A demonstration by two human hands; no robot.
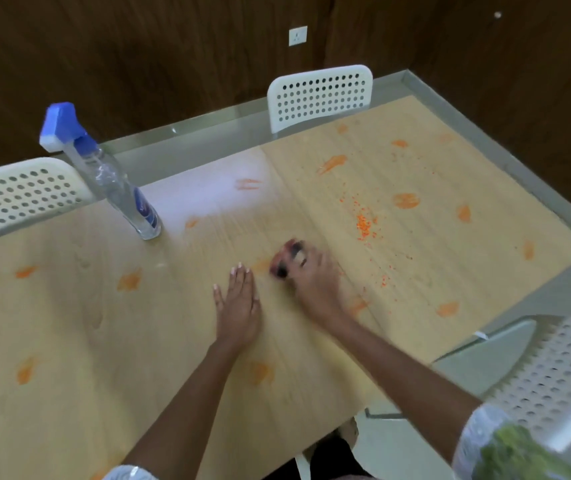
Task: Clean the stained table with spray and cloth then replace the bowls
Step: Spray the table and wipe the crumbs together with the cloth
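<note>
The light wooden table (69, 323) is marked with many orange smears and a scatter of orange crumbs (363, 226) right of centre. My right hand (311, 278) is blurred and grips a small dark red cloth (285, 258), pressing it on the table near the middle. My left hand (239, 306) lies flat on the table just left of it, fingers straight. A clear spray bottle (114, 181) with a blue and white trigger head stands upright at the back left. No bowls are in view.
Three white perforated chairs stand around the table: one at the far side (318, 95), one at the left (17, 195), one at the near right (554, 375). A glass border (484, 133) rims the table's far and right edges.
</note>
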